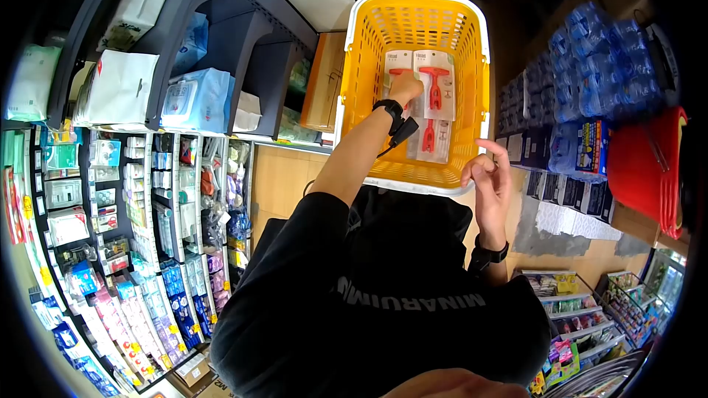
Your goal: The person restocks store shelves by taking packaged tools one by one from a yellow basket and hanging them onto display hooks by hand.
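Observation:
A yellow basket (470, 129) with a white rim stands in front of me. Inside lie several carded packages, each with a red tool. My left hand (405, 88) reaches into the basket over the left package (399, 61); its fingers are bent down and mostly hidden, so its grip is unclear. Beside it lies the right package (440, 92), and a lower package (429, 140) lies nearer me. My right hand (490, 180) is raised at the basket's near right corner, index finger stretched out and apart from the thumb, holding nothing.
Shelves with white and blue packs (195, 99) and hanging goods run along the left. Bottled water packs (601, 59) and stacked red baskets (647, 169) stand at the right. Display racks (571, 309) are at the lower right.

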Demonstrator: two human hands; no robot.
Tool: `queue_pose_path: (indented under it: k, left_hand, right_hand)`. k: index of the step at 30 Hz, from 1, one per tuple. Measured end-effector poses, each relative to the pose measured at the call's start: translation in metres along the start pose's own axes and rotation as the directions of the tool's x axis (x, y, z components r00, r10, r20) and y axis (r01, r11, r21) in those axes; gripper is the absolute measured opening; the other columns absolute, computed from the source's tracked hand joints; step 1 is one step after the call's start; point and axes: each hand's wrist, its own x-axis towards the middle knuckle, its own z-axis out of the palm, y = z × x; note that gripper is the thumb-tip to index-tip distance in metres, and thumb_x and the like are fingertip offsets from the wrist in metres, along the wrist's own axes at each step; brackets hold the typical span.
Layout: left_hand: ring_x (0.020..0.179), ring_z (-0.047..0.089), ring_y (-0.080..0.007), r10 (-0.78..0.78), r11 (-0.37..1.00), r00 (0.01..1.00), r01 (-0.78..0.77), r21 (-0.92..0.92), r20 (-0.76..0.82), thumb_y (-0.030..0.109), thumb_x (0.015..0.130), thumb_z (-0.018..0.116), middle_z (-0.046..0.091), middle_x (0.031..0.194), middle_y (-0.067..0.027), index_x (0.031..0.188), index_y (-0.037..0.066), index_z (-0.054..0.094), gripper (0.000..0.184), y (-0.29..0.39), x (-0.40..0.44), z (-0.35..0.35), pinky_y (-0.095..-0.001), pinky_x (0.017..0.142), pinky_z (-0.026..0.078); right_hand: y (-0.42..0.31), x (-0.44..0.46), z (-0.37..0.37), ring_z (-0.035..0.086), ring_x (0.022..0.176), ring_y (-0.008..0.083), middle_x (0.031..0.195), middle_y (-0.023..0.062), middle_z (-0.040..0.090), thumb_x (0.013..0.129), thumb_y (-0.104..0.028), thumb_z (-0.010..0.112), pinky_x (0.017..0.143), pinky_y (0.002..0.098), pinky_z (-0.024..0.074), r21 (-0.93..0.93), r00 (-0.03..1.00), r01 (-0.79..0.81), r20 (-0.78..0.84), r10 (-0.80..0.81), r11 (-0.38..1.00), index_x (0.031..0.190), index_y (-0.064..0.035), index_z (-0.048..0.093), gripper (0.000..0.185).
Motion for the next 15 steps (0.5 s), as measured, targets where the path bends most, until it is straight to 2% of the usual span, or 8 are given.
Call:
queue_pose_path:
  k: [2, 4, 7, 9, 13, 15]
  left_hand:
    - [0.107, 0.065, -0.0422, 0.012, 1.000, 1.000, -0.012, 0.000, 0.005, 0.015, 0.080, 0.059, 0.066, 0.112, -0.0320, 0.113, -0.005, 0.066, 0.039, -0.005, 0.004, 0.004, -0.0446, 0.087, 0.054]
    - [0.104, 0.066, -0.0423, 0.024, 1.000, 1.000, -0.024, -0.001, 0.010, 0.013, 0.080, 0.060, 0.067, 0.109, -0.0314, 0.112, -0.006, 0.066, 0.038, -0.019, 0.016, 0.015, -0.0444, 0.085, 0.055]
    - [0.099, 0.067, -0.0447, 0.073, 0.997, 0.994, -0.070, 0.039, -0.081, 0.019, 0.080, 0.062, 0.066, 0.105, -0.0347, 0.104, -0.010, 0.067, 0.038, -0.027, 0.022, 0.022, -0.0464, 0.083, 0.054]
    - [0.101, 0.068, -0.0425, 0.046, 0.997, 0.998, -0.043, 0.062, -0.047, 0.010, 0.077, 0.065, 0.067, 0.107, -0.0314, 0.105, -0.007, 0.068, 0.033, -0.026, 0.022, 0.020, -0.0453, 0.085, 0.054]
    - [0.104, 0.066, -0.0418, -0.010, 0.999, 1.000, 0.009, 0.040, 0.025, 0.012, 0.078, 0.064, 0.067, 0.109, -0.0311, 0.103, -0.006, 0.070, 0.031, -0.020, 0.026, 0.015, -0.0455, 0.086, 0.054]
    - [0.106, 0.066, -0.0410, 0.072, 0.997, 0.997, -0.074, 0.036, 0.033, 0.016, 0.080, 0.064, 0.067, 0.109, -0.0307, 0.103, -0.006, 0.070, 0.033, -0.017, 0.024, 0.009, -0.0445, 0.087, 0.054]
  right_hand:
    - [-0.001, 0.001, -0.001, 0.054, 0.071, 0.0109, 0.073, 0.0014, 0.054, 0.099, -0.006, 0.052, 0.071, 0.0245, 0.0428, -0.011, 1.000, -0.011, -0.022, 0.011, 1.000, 0.132, -0.0001, 0.048, 0.034]
    - [-0.001, 0.001, -0.005, 0.054, 0.071, 0.0108, 0.073, 0.0011, 0.054, 0.099, -0.006, 0.052, 0.072, 0.0245, 0.0428, -0.007, 1.000, -0.012, -0.014, 0.011, 1.000, 0.132, -0.0003, 0.048, 0.034]
    - [-0.001, 0.001, -0.008, 0.054, 0.071, 0.0105, 0.072, 0.0008, 0.053, 0.099, -0.006, 0.052, 0.072, 0.0245, 0.0426, -0.007, 1.000, -0.009, -0.012, 0.009, 1.000, 0.132, -0.0006, 0.049, 0.033]
    - [-0.002, 0.001, -0.012, 0.054, 0.071, 0.0104, 0.072, 0.0008, 0.053, 0.099, -0.006, 0.052, 0.072, 0.0244, 0.0426, -0.018, 1.000, -0.007, -0.013, 0.007, 1.000, 0.132, -0.0007, 0.049, 0.033]
    - [-0.002, 0.001, -0.021, 0.056, 0.073, 0.0121, 0.074, 0.0030, 0.056, 0.098, -0.003, 0.052, 0.072, 0.0260, 0.0443, -0.019, 1.000, -0.016, -0.002, 0.016, 1.000, 0.132, -0.0008, 0.049, 0.034]
    - [-0.002, 0.003, -0.023, 0.056, 0.073, 0.0122, 0.074, 0.0030, 0.055, 0.098, -0.003, 0.052, 0.072, 0.0260, 0.0443, -0.025, 1.000, -0.015, 0.004, 0.015, 1.000, 0.132, -0.0009, 0.049, 0.034]
